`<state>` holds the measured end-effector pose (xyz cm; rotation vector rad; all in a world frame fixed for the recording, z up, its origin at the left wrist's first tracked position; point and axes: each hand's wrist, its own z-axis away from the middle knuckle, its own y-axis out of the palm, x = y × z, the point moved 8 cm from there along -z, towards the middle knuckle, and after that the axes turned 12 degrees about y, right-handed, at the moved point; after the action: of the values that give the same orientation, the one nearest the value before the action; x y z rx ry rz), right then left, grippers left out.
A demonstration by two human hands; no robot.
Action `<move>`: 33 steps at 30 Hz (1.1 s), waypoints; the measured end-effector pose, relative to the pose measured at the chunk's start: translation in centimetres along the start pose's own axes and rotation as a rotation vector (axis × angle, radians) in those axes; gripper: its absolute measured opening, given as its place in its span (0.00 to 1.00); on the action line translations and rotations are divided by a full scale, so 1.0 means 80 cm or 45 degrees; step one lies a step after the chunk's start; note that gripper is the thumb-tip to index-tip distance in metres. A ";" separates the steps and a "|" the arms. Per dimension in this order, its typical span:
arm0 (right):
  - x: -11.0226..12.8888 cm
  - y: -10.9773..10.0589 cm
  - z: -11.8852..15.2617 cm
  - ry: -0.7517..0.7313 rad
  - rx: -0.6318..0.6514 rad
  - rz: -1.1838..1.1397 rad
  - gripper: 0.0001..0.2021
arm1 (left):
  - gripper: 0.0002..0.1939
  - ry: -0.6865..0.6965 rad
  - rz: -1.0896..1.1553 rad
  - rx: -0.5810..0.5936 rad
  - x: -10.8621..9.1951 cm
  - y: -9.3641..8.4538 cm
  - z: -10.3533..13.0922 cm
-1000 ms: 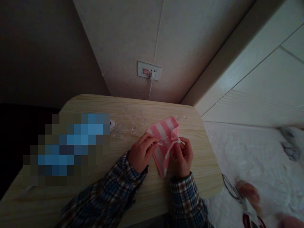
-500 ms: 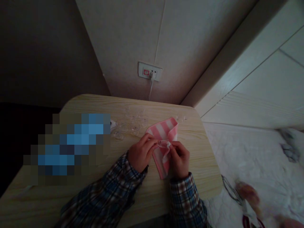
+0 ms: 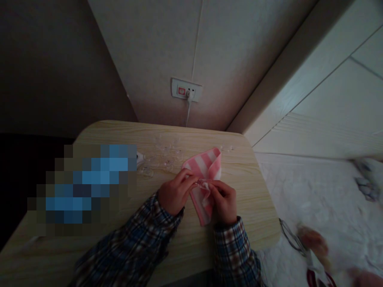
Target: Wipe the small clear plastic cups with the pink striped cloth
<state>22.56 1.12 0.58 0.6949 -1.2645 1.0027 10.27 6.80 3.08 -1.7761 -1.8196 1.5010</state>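
My left hand (image 3: 172, 195) pinches a small clear plastic piece (image 3: 200, 183), whose exact kind is too blurred to tell. From the other side, my right hand (image 3: 224, 199) is closed on a whitish fold against that piece. The fold looks like part of the pink-and-white striped cloth (image 3: 204, 161), which lies on the table beneath both hands. Several similar clear plastic pieces (image 3: 168, 164) are scattered to the upper left of the cloth. Two tiny clear bits (image 3: 226, 148) rest beyond its upper right corner.
The wooden table (image 3: 251, 191) meets a wall with a socket (image 3: 186, 90) and a plugged-in white cable. A pixelated blue object (image 3: 101, 177) lies on the left. Right of the table, scissors with dark red handles (image 3: 318, 275) rest on white bedding (image 3: 287, 179).
My fingertips have drawn closer together around the clear piece, covering more of it. The whole view has shifted slightly; the scattered clear pieces keep their places.
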 end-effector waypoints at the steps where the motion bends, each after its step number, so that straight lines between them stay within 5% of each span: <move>1: -0.002 0.000 0.000 0.014 0.005 -0.002 0.08 | 0.11 0.011 -0.023 0.006 0.000 0.000 0.000; 12: -0.010 0.002 -0.003 0.079 0.045 -0.016 0.11 | 0.11 -0.013 -0.181 0.018 -0.001 -0.004 0.002; 33: -0.006 0.004 -0.004 0.095 0.130 -0.219 0.07 | 0.10 -0.085 0.079 0.007 0.000 0.001 0.006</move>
<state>22.40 1.45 0.01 0.8237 -1.0756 0.9474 10.01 6.57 2.77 -1.8175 -1.8045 1.6045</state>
